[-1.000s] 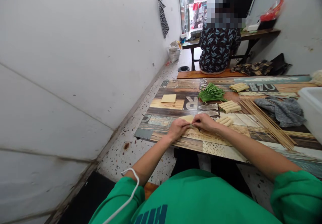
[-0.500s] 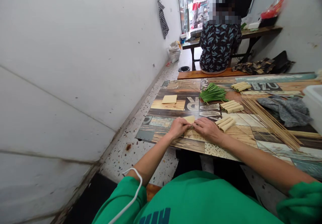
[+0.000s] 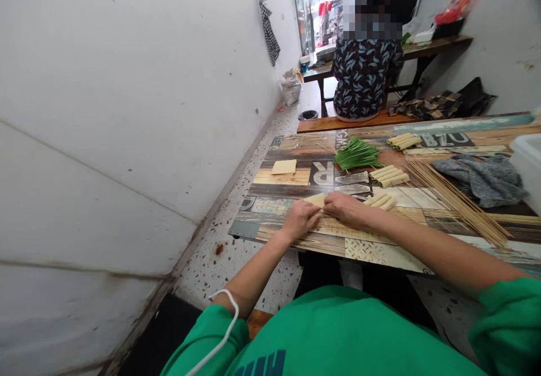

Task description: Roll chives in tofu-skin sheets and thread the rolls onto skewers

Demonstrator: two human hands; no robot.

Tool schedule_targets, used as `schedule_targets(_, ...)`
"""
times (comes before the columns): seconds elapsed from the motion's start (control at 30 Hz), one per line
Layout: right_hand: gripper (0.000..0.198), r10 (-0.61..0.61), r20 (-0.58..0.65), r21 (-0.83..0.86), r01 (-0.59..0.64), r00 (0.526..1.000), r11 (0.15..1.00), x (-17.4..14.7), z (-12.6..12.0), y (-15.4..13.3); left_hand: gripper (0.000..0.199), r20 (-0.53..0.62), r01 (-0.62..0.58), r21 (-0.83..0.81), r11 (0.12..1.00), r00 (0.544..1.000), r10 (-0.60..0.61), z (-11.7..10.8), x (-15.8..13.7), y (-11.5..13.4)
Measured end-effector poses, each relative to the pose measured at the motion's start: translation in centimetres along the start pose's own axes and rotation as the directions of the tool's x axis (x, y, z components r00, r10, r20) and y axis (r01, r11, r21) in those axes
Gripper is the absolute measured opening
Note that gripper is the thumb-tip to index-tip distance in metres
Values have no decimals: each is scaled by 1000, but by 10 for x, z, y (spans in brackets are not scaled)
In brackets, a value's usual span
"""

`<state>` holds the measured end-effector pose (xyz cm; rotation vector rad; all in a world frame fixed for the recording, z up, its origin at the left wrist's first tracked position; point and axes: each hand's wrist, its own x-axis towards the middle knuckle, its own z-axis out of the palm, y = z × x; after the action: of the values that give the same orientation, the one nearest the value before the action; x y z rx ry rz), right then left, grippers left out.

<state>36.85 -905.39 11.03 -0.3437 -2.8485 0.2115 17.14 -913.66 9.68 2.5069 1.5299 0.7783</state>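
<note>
Both my hands are down on one thin yellow sheet (image 3: 316, 199) near the front edge of the table (image 3: 372, 249). My left hand (image 3: 299, 219) is curled, fingers pinching the near edge of the sheet. My right hand (image 3: 344, 207) is curled too, fingers pressed on the same edge right beside the left, almost touching it. Most of the sheet is hid under my fingers, only a corner pokes out on the far side.

It looks soft, light & floppy, prob. easy to tear, so I think it's best held w/ flat fingertips along the edge, not squeezed hard. It may be a bit slippy, can't tell.

Just beside my right hand lie a few rolled sticks (image 3: 380, 200) of the same yellow stuff. More rolls (image 3: 389, 176) sit a bit further back, & another small bunch (image 3: 404, 140) near the far side. A green bunch of thin leaves (image 3: 357, 155) lies between them. A flat yellow square (image 3: 283, 167) sits alone to the left, well apart. Long thin wood skewers (image 3: 459, 204) lie to the right, w/ a grey cloth (image 3: 486, 177) past them & a white tub (image 3: 528, 167) at the edge of view.

Another person (image 3: 366, 77) sits on a bench past the table, back to me.
</note>
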Motion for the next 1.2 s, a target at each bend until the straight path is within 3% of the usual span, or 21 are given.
schedule_targets(0.13, 36, 47, 9, 47, -48, 999, 998, 3, 3, 8, 20, -23, 12, 101, 995, 1000, -10, 1, 0, 2)
schedule_targets(0.27, 32, 94, -47, -101, -98, 994, 990, 1, 1, -3, 23, -21, 85, 146, 986, 996, -82, 2, 4, 4)
schedule_targets(0.4, 25, -14, -163, -274, -32, 987, 961, -4, 1, -23, 24, 12, 143, 119, 983, 989, -145, 2, 8, 3)
schedule_targets(0.53, 28, -74, -164, -282, 25, 984, 959, -3, 6, -24, 18, 42, 180, -4, 984, 983, -180, -2, 10, 1)
schedule_targets(0.67, 27, -80, -77, -222, 61, 994, 973, 7, 9, -9, 11, 82, 253, -65, 965, 965, -248, -5, 10, 0)
schedule_targets(0.73, 26, -72, -6, -184, 70, 997, 981, 14, 7, -2, 22, 60, 277, -40, 960, 960, -274, -6, 8, 1)
schedule_targets(0.8, 27, -51, 72, -153, 62, 996, 986, 21, 4, 3, 28, 27, 253, 30, 967, 967, -253, -7, 4, 3)
schedule_targets(0.87, 29, -39, 133, -129, 56, 990, 990, 26, -1, 5, 20, 21, 184, 112, 977, 982, -187, -7, 0, 7)
schedule_targets(1.0, 26, -42, 171, -52, 51, 984, 997, 33, -12, 7, 13, 28, 131, 191, 973, 990, -138, -7, -1, 13)
schedule_targets(1.2, 19, 5, 173, 20, -9, 985, 1000, 32, -21, 9, 13, 35, 264, 119, 957, 962, -270, -8, 7, 15)
